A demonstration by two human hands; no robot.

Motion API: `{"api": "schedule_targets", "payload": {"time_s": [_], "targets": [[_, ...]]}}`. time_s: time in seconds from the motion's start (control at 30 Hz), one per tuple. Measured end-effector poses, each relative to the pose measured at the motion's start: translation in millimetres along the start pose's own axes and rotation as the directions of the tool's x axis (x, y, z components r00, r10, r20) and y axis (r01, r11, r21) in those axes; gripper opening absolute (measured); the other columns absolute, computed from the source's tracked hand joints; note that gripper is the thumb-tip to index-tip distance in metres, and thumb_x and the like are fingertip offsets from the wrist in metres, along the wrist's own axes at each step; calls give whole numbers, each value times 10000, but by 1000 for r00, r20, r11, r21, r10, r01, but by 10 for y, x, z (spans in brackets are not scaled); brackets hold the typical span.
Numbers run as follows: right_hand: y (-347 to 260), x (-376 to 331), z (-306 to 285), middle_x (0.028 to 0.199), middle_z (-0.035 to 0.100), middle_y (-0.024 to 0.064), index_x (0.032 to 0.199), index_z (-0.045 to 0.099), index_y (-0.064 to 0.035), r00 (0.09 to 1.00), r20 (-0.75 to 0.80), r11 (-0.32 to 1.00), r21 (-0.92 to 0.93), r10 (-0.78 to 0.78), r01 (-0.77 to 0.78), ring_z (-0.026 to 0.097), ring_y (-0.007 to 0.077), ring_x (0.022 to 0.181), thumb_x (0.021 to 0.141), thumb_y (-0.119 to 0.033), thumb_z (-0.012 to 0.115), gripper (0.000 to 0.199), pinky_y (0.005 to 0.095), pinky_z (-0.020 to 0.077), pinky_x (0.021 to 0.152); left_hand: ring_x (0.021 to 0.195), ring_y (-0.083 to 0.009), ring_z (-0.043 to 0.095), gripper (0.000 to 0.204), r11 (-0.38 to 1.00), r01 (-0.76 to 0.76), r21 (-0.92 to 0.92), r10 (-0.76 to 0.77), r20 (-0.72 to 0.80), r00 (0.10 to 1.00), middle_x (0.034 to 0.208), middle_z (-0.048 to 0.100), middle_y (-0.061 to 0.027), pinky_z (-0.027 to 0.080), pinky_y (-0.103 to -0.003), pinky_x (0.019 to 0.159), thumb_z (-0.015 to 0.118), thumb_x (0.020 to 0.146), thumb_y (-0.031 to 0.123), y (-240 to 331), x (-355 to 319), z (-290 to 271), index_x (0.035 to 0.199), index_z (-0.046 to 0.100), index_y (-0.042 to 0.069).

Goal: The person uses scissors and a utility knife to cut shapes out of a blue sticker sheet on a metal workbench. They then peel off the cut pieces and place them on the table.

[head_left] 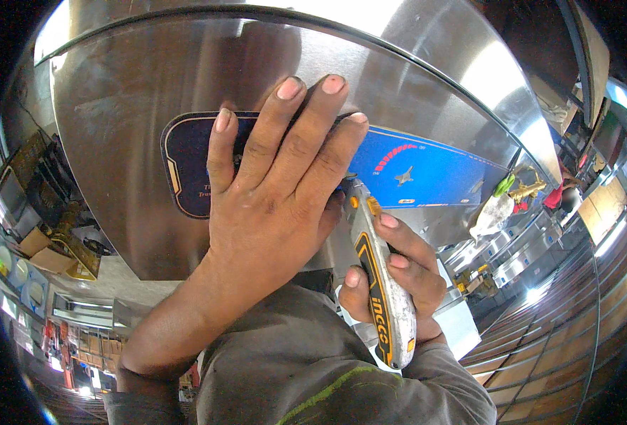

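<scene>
A long dark-and-blue sticker panel (434,170) with rounded corners lies on a brushed stainless steel surface (115,177). Flat across its middle rests my left hand (278,163), fingers spread and pressing on it. My right hand (412,273) grips a grey, yellow and black utility knife (380,276). The knife's head touches or nearly touches the sticker beside my left hand's thumb and index finger. Its blade tip is mostly hidden there. Under my left palm, part of the sticker is covered.
A dark seam (370,44) curves along the far side of the steel. Wire rack bars (547,340) stand at the right, near a wooden board (606,210). At the left are a cardboard box (46,250) and cluttered shelves. A green-and-white item (497,205) sits past the sticker's right end.
</scene>
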State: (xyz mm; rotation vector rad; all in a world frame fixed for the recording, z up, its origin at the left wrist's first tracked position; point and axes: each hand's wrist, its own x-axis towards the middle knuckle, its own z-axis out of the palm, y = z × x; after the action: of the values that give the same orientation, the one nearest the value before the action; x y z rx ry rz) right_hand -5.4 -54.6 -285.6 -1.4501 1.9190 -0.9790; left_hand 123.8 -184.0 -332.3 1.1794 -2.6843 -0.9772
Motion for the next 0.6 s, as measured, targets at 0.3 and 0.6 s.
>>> {"api": "schedule_targets", "payload": {"time_s": [0.3,0.6], "targets": [[80,11,51,1314,646,219,1412,484,-177,1000,12,1000,8,-10,10,727,259,797,755,-78,812,740,306,543,603,1506,-318,315,748,1000,3,14,-3,-34,999,1637,370,-40,177,-612,1185,800,703,291,9,8,27,1420,588,257],[2,15,9,1294,653,231,1385,505,-169,1000,3,1000,15,5,-5,731,265,815,756,-70,809,706,304,553,616,1500,-319,327,780,1000,3,-6,-3,7,1000,1628,382,-42,184,-614,1183,811,691,298,7,1,-4,1434,577,258]]}}
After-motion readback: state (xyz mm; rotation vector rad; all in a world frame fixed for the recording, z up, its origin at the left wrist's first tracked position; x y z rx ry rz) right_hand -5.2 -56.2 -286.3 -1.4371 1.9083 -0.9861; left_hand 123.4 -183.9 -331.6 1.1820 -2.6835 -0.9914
